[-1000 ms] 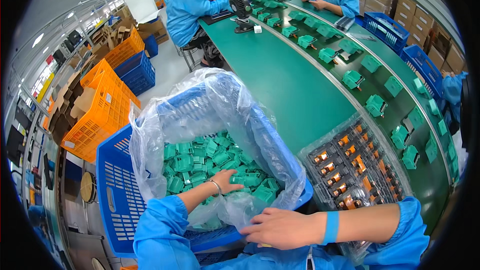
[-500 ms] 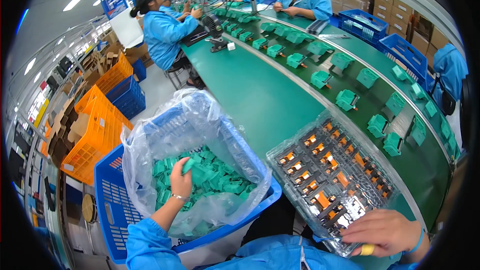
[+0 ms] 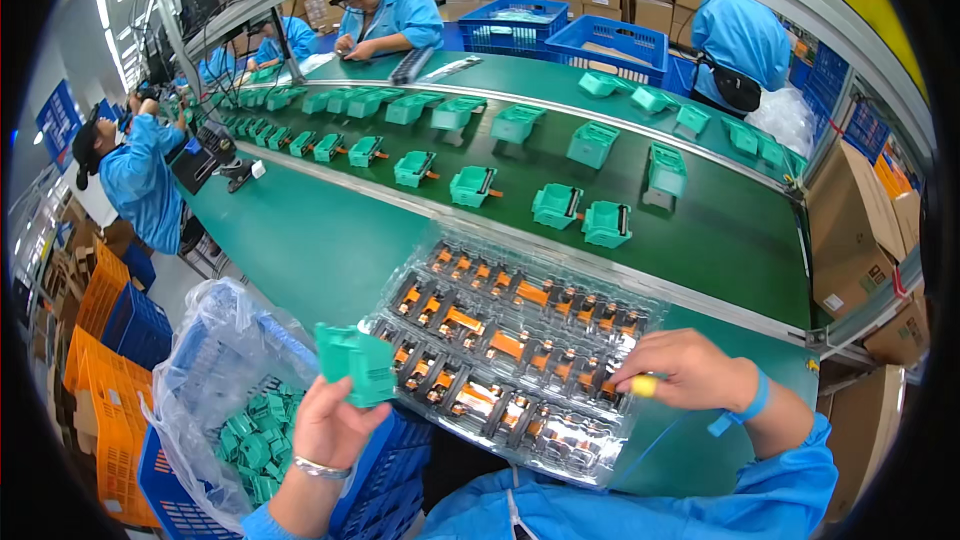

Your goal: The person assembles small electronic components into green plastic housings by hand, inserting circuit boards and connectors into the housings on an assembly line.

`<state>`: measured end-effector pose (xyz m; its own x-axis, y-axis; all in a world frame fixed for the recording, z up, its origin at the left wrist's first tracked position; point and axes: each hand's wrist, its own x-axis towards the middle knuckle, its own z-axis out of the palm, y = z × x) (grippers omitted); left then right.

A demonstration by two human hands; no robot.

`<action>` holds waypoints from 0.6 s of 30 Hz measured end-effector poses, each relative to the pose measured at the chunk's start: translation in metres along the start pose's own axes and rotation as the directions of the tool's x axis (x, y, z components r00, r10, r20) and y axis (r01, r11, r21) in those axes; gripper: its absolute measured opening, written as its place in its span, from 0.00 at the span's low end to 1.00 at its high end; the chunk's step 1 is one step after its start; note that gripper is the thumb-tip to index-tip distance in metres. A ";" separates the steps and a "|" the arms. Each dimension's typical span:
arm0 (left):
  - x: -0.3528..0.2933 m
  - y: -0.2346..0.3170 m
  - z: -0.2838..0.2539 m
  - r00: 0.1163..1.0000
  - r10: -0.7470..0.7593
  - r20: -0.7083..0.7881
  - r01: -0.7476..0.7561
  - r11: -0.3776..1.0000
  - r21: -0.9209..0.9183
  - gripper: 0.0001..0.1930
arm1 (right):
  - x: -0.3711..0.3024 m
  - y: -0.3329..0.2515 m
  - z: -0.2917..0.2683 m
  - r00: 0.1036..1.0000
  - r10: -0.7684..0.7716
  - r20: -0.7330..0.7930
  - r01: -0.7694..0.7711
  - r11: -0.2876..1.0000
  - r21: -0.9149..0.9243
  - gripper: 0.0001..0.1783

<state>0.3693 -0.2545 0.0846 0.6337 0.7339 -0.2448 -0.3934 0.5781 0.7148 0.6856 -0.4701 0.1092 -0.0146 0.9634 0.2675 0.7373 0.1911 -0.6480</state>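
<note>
A green plastic housing (image 3: 358, 365) is gripped between the thumb and fingers of my left hand (image 3: 335, 425), raised at the left end of the clear plastic tray (image 3: 590, 455). Rows of small orange-and-black parts (image 3: 508, 342) lie in the tray's pockets. At the tray's right end, my right hand (image 3: 685, 370) reaches down with its fingertips together at one of these parts; whether it is pinched cannot be made out. A yellow cover sits on one right finger, and a blue strap (image 3: 740, 405) rings that wrist. Below my left hand, loose green housings (image 3: 262, 440) fill a bag-lined blue crate (image 3: 375, 485).
Beyond the green bench (image 3: 300, 240) runs a conveyor (image 3: 720, 250) carrying rows of green housings (image 3: 588, 145). Co-workers in blue (image 3: 385, 20) are along the line. Blue crates (image 3: 610, 45) and cartons stand behind; orange crates (image 3: 115, 420) are at left, a metal post at right.
My view has swung right. My left hand has lifted the green housing out of the crate to the tray. My right hand has gone from the tray's near edge to its parts.
</note>
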 end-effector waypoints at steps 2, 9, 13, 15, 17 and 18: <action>0.010 -0.015 0.019 0.999 -0.035 0.037 0.034 0.999 0.029 0.19 | -0.003 0.009 0.020 0.991 -0.106 0.086 0.110 0.993 -0.045 0.07; 0.023 -0.046 0.034 0.995 0.011 0.096 -0.026 0.986 0.165 0.24 | 0.025 0.002 0.084 0.917 -0.359 0.173 0.380 0.918 -0.114 0.12; 0.026 -0.049 0.026 0.995 0.008 0.099 -0.021 0.992 0.126 0.22 | 0.035 0.000 0.096 0.875 -0.352 0.334 0.464 0.807 -0.366 0.06; 0.028 -0.052 0.021 0.994 -0.010 0.113 0.001 0.997 0.075 0.19 | 0.034 0.003 0.099 0.865 -0.356 0.353 0.485 0.775 -0.405 0.06; 0.029 -0.054 0.019 0.993 -0.008 0.120 0.001 0.998 0.062 0.19 | 0.033 0.009 0.097 0.866 -0.402 0.296 0.491 0.794 -0.358 0.07; 0.029 -0.055 0.019 0.992 -0.012 0.122 0.006 0.999 0.052 0.19 | 0.032 0.012 0.095 0.866 -0.442 0.233 0.496 0.814 -0.302 0.08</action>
<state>0.4221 -0.2721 0.0503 0.7152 0.6775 -0.1718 -0.3546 0.5635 0.7461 0.6298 -0.4191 0.0427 -0.4958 0.7939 0.3520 0.7967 0.5771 -0.1792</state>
